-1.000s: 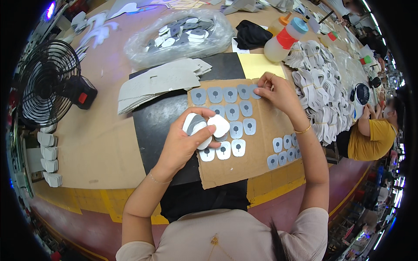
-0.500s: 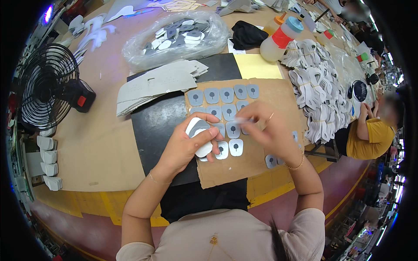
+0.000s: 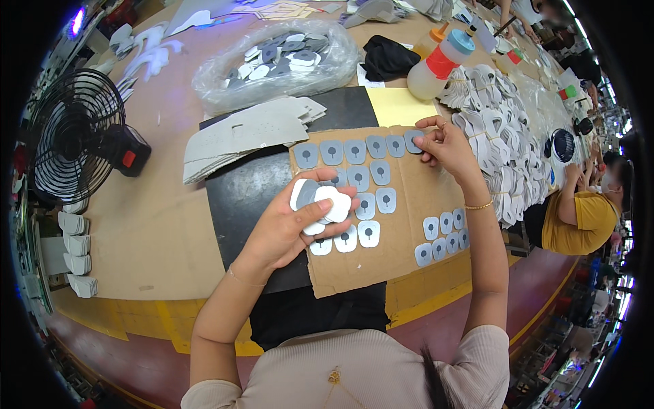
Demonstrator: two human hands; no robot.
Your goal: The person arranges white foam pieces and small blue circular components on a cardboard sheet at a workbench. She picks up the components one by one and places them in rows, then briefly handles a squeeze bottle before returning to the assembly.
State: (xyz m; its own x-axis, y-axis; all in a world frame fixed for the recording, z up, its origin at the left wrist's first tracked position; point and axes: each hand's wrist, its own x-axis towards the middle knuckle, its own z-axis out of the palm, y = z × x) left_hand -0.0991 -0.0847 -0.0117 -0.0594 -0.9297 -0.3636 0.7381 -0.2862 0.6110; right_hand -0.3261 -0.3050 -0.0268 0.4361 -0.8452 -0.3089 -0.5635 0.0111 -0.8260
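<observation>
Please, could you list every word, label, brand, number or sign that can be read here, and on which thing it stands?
No word, brand or number can be read.
Grey pieces on the cardboard: a dark round mark with a stem, no letters visible.
Bottle with red band: any print is too small to read.
Fan: red patch, also too small to read.

At the near edge of the worktop [image 3: 157, 238], a cardboard sheet [image 3: 398, 235] — patches [image 3: 358, 178] on it — overlaps a mat [image 3: 238, 211], with a fan [image 3: 78, 140] by the left edge, a bag [image 3: 212, 87] behind the mat, bundles [image 3: 501, 133] toward the right edge.
</observation>
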